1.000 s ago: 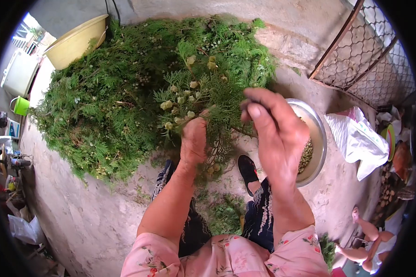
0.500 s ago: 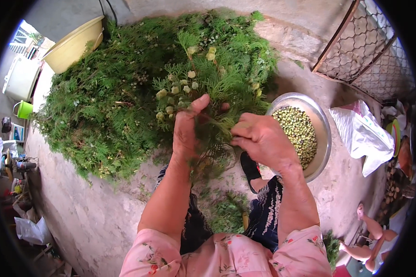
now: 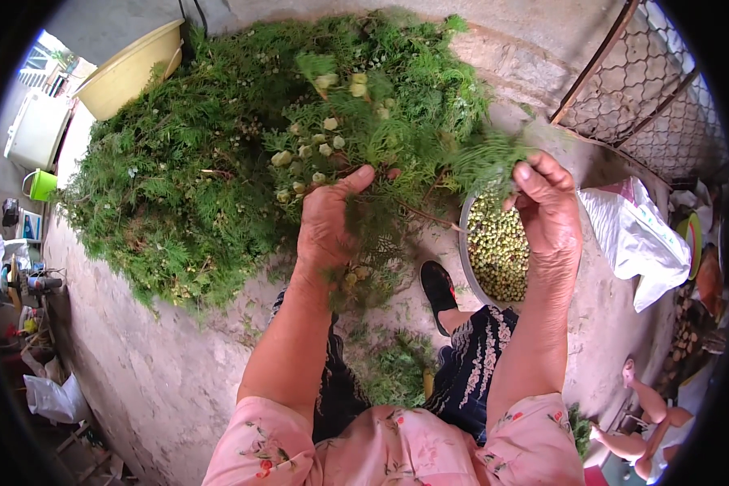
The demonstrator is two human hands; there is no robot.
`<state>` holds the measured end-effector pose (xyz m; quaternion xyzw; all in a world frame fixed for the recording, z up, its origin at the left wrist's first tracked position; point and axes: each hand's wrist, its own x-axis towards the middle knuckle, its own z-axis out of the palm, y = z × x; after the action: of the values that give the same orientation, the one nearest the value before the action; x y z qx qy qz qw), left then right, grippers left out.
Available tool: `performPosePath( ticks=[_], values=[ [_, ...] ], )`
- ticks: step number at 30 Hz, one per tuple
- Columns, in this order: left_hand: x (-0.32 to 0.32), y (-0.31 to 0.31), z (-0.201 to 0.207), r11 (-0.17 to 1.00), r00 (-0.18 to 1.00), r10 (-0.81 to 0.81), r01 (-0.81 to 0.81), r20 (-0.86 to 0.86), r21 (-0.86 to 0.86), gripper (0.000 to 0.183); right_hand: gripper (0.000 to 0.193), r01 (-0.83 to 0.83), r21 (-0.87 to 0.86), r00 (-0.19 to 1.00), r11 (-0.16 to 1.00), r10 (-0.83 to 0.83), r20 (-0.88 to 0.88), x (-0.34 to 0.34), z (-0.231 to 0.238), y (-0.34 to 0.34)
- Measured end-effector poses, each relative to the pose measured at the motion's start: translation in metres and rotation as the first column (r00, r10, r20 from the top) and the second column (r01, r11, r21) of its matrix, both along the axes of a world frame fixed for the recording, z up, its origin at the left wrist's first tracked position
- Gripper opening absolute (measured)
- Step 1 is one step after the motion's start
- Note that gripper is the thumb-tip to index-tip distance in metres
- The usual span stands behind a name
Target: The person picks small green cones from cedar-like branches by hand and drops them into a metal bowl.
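Observation:
My left hand [image 3: 326, 223] is wrapped round a leafy conifer branch [image 3: 393, 150], its thumb pointing up and right. Pale green, knobbly cones hang on that branch near the thumb. Over the metal bowl's right side, my right hand [image 3: 551, 206] has its fingers curled in a pinch on a green sprig [image 3: 490, 162]. Whether this sprig is still joined to the branch I cannot tell. Small green cones [image 3: 494, 251] fill much of the metal bowl [image 3: 466, 263]. A large heap of cut conifer branches [image 3: 170, 186] lies beyond my left hand.
A yellow tub [image 3: 130, 73] leans behind the heap, and a green bucket [image 3: 40, 185] stands farther left. At right are a white sack [image 3: 632, 235] and a wire mesh panel [image 3: 624, 89]. Loose greenery [image 3: 397, 368] lies between my feet. Another person's bare limbs [image 3: 648, 421] show at lower right.
My right hand has moved right and up from beside my left hand to over the bowl, drawing the sprig outward. My left hand keeps its hold on the branch, almost unmoved.

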<state>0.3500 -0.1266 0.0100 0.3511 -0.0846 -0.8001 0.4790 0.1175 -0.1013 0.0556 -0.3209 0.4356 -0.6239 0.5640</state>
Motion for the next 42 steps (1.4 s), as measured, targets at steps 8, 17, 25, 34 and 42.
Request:
performPosePath(
  ticks=[8, 17, 25, 34, 42],
  values=[
    [0.012, 0.000, 0.011, 0.983, 0.988, 0.156, -0.156, -0.010, -0.097, 0.020, 0.011, -0.119, -0.001, 0.969, 0.993, 0.116, -0.218, -0.006, -0.013, -0.003],
    [0.030, -0.005, 0.003, 0.918, 0.953, 0.296, -0.267, 0.059, -0.294, 0.025, 0.022, -0.681, 0.166, 0.434, 0.713, 0.576, -0.692, 0.012, -0.011, 0.018],
    [0.015, -0.004, -0.014, 0.897, 0.884, 0.228, -0.028, 0.408, -0.441, 0.023, 0.012, -0.307, -0.009, 0.837, 0.952, 0.265, -0.479, 0.065, -0.015, 0.021],
    [-0.001, -0.001, -0.013, 0.995, 0.994, 0.086, -0.089, -0.065, -0.052, 0.025, 0.028, -0.273, -0.415, 0.638, 0.868, -0.160, -0.753, 0.104, -0.026, 0.020],
    [-0.008, 0.006, -0.007, 0.992, 0.996, 0.003, 0.008, 0.086, -0.125, 0.025, 0.021, -0.285, -0.414, 0.649, 0.864, -0.144, -0.747, 0.092, -0.031, 0.011]
  ],
)
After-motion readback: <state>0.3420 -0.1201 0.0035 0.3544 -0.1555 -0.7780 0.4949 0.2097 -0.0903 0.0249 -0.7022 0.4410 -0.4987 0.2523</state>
